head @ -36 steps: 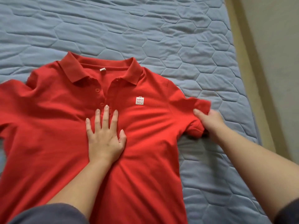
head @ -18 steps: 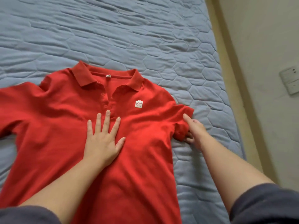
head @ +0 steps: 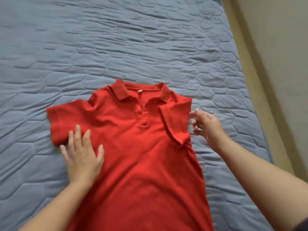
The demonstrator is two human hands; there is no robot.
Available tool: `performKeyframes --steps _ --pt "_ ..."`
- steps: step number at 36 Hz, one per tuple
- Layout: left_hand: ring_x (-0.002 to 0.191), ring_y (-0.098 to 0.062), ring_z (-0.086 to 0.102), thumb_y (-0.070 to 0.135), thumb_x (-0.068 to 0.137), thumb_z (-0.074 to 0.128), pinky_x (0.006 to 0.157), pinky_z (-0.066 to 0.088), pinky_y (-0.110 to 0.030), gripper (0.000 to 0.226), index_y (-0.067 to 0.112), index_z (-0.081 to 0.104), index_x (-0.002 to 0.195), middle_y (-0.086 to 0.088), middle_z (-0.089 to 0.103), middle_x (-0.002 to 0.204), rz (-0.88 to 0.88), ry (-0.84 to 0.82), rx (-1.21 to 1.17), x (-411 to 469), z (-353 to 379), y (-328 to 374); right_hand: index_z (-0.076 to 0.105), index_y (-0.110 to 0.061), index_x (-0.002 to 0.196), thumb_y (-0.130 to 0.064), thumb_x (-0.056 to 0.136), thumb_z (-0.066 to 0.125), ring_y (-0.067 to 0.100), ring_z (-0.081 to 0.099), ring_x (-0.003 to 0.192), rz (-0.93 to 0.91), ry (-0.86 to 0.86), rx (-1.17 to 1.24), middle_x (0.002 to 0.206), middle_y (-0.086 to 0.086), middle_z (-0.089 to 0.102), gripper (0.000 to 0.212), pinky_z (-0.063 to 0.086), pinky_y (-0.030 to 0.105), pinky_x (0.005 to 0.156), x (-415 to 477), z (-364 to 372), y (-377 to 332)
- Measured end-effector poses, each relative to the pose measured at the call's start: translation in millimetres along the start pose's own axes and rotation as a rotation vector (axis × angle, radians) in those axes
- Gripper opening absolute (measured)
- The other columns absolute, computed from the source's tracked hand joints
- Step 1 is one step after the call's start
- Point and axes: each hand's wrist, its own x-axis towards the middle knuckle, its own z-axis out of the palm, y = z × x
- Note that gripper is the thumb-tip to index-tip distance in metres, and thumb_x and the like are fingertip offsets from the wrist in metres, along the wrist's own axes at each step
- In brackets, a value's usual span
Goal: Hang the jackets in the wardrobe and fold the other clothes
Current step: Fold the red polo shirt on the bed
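Observation:
A red polo shirt [head: 143,147] lies face up on the blue quilted bed [head: 116,47], collar pointing away from me. Its right sleeve [head: 176,120] is folded inward over the chest and hides the small white logo. The left sleeve [head: 66,119] still lies spread out flat. My left hand [head: 81,155] presses flat on the shirt's left side, just below that sleeve, fingers straight. My right hand [head: 205,125] hovers just right of the folded sleeve, fingers loosely spread, holding nothing.
The bed's right edge runs along a tan strip [head: 260,97] beside a beige wall [head: 286,55]. Bare quilt stretches beyond the collar and to the left of the shirt.
My right hand folded the right sleeve inward over the chest and let it go. My left hand slid from the chest's middle to the shirt's left side. The view tilted further back.

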Motion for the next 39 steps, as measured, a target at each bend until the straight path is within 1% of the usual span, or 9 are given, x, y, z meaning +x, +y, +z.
performKeyframes --steps 5,8,10,14,19,22,26,33,39 --pt "0.123 -0.038 0.046 0.035 0.08 0.073 0.105 0.034 -0.046 0.072 -0.005 0.041 0.131 -0.028 0.048 0.132 -0.715 0.103 -0.572 48.6 -24.0 -45.6 0.059 -0.015 0.082 -0.014 0.095 0.053 0.01 0.048 0.058 0.002 0.093 -0.257 0.076 0.004 0.057 0.015 0.04 0.015 0.05 3.1 17.3 23.3" --pt "0.075 -0.019 0.068 0.047 0.077 0.07 0.074 0.057 -0.035 0.041 0.012 0.057 0.093 -0.006 0.07 0.083 -0.963 0.01 -1.036 74.1 -14.9 -67.9 0.065 -0.008 0.103 -0.011 0.09 0.061 0.012 0.056 0.074 -0.04 0.037 -0.55 0.087 0.006 0.064 0.013 0.047 0.016 0.067 -0.9 22.3 52.1" --pt "0.046 -0.008 0.061 0.031 0.085 0.067 0.052 0.051 -0.025 0.019 0.016 0.057 0.079 0.006 0.064 0.053 -0.915 -0.078 -1.072 82.9 -15.1 -65.3 0.064 -0.005 0.113 -0.011 0.089 0.063 0.019 0.06 0.094 -0.049 0.011 -0.694 0.106 0.011 0.066 0.025 0.046 0.026 0.088 -4.7 22.7 64.9" --pt "0.089 -0.032 0.063 0.014 0.081 0.06 0.081 0.047 -0.041 0.03 0.006 0.061 0.11 -0.018 0.067 0.101 -0.454 0.137 -0.57 82.8 -36.3 -29.5 0.061 -0.004 0.122 -0.013 0.09 0.061 0.024 0.056 0.112 -0.098 0.034 -0.836 0.12 0.015 0.06 0.033 0.036 0.021 0.091 -10.4 22.4 70.6" --pt "0.09 -0.022 0.066 0.055 0.068 0.051 0.076 0.042 -0.04 0.057 0.025 0.061 0.114 0.0 0.067 0.097 0.317 -0.171 -0.177 36.8 -37.6 19.5 0.057 -0.01 0.128 -0.02 0.092 0.059 0.021 0.053 0.114 -0.156 -0.054 -0.969 0.124 0.011 0.059 0.037 0.034 0.021 0.093 -16.9 24.0 64.4" --pt "0.086 -0.019 0.063 0.074 0.063 0.045 0.07 0.039 -0.037 0.067 0.025 0.062 0.106 0.005 0.061 0.091 0.35 -0.22 -0.022 16.6 -26.7 26.4 0.055 -0.017 0.13 -0.028 0.09 0.059 0.021 0.051 0.12 -0.177 -0.088 -1.056 0.127 0.005 0.055 0.041 0.037 0.036 0.104 -19.6 22.1 59.2" --pt "0.087 -0.026 0.061 0.063 0.073 0.043 0.071 0.043 -0.041 0.051 0.02 0.06 0.096 -0.001 0.059 0.091 0.255 -0.125 -0.013 22.2 -15.2 23.1 0.056 -0.019 0.126 -0.026 0.087 0.06 0.019 0.049 0.123 -0.287 -0.034 -1.111 0.128 -0.001 0.054 0.04 0.041 0.043 0.1 -20.7 27.2 53.1" --pt "0.114 -0.036 0.049 0.018 0.084 0.059 0.092 0.041 -0.049 0.041 0.007 0.052 0.122 -0.017 0.052 0.12 0.114 -0.191 -0.057 67.7 -6.3 17.7 0.058 -0.02 0.12 -0.019 0.084 0.061 0.022 0.051 0.115 -0.475 -0.051 -1.084 0.123 -0.001 0.055 0.036 0.04 0.038 0.093 -13.4 77.1 54.7" --pt "0.132 -0.025 0.037 0.017 0.083 0.055 0.102 0.031 -0.047 0.067 0.018 0.031 0.145 -0.001 0.035 0.151 0.346 -0.163 0.069 119.2 -6.5 35.5 0.054 -0.012 0.126 -0.015 0.083 0.059 0.023 0.05 0.119 -0.454 -0.092 -0.823 0.124 0.007 0.055 0.043 0.039 0.035 0.103 12.8 134.7 55.5"
